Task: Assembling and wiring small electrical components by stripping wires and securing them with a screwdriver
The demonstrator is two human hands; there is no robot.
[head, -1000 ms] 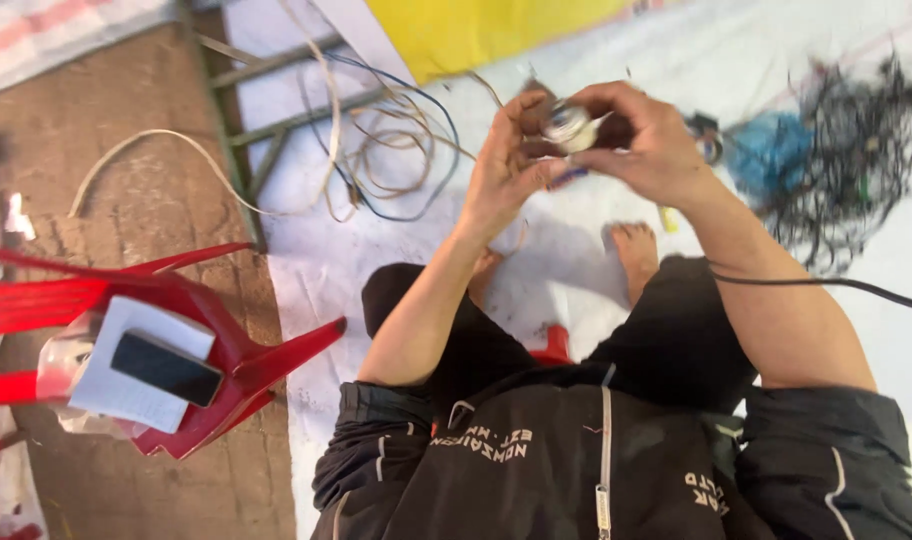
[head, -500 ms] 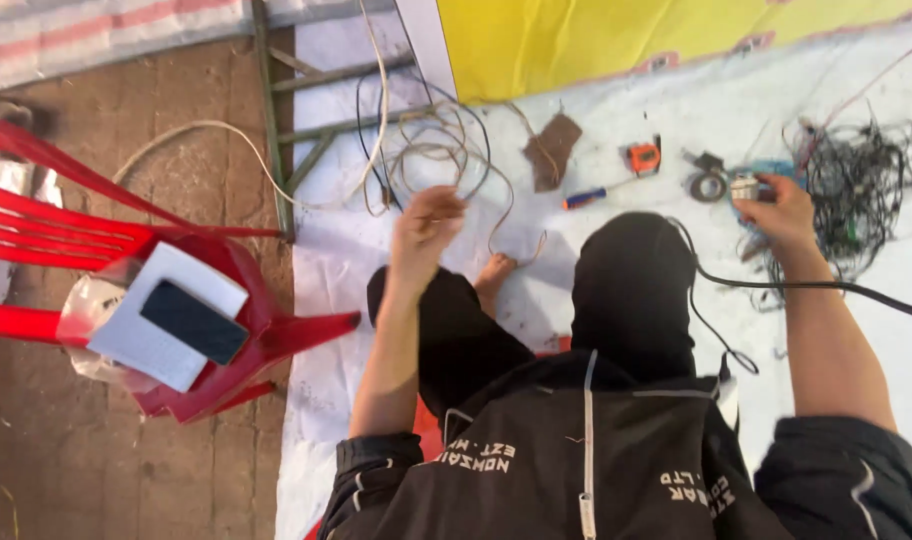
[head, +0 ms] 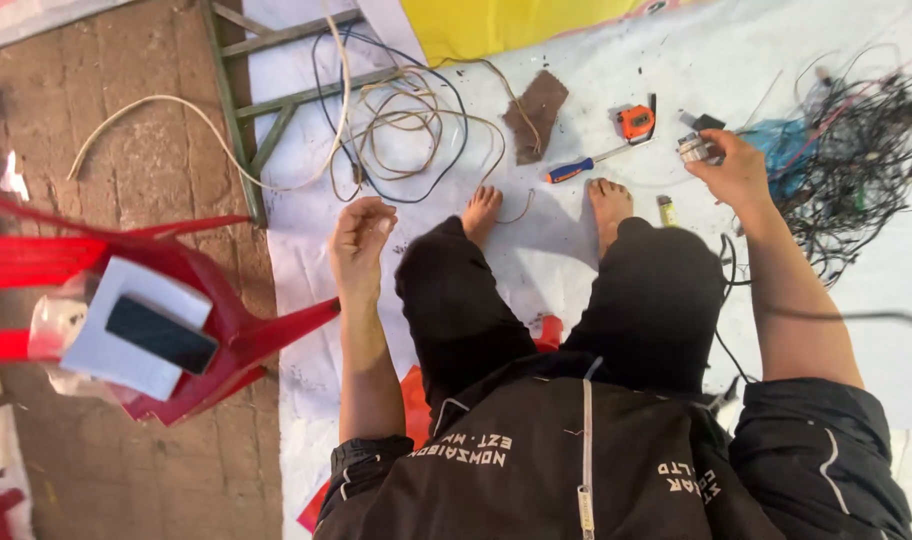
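Right hand is stretched out to the far right, fingers closed around a small silvery cylindrical part, held just above the white sheet beside a tangled heap of dark wires. Part is kept at the fingertips, probably so it can be set among the other bits there. Left hand is raised over the sheet's left side, fingers loosely curled, nothing grasped; likely held clear while the other arm reaches.

Laid within reach past the bare feet: a blue-handled screwdriver, an orange tape measure, a brown scrap, a small yellow-green lighter-like item. Coiled cables are spread at the far centre, next to a green metal frame. A red plastic chair lies at the near left on the brick floor, with a white box and a dark phone rested on it, kept off the ground.
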